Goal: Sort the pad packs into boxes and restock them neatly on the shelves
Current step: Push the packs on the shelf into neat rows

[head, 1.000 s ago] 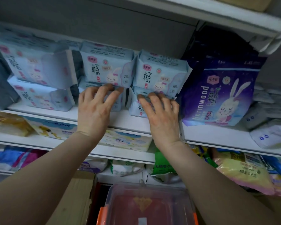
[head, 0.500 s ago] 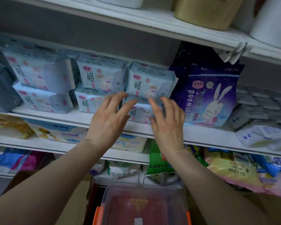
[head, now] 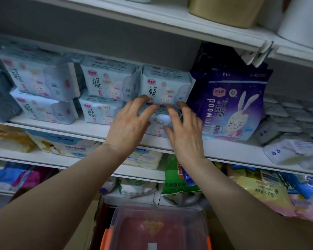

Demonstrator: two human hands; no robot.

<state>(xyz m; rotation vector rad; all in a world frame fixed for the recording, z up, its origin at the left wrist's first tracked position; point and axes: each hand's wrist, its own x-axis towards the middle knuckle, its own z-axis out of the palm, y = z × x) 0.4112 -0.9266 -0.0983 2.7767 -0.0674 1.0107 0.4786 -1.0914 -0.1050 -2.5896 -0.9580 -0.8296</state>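
On the white shelf [head: 90, 128], the lower light-blue pack [head: 158, 123] is lying lengthwise along the edge, directly at twelve o'clock from both hands, the left hand [head: 129, 126] and right hand [head: 185, 134] equally near, fingers spreading loosely against it, gripping nothing.

Both my forearms reached up and forward, converging toward the middle. My left hand [head: 128, 123] was palm-down with its fingers spread and curled at the tips. My right hand [head: 185, 131] sat just beside it, fingers splayed, seemingly pressing rather than gripping.
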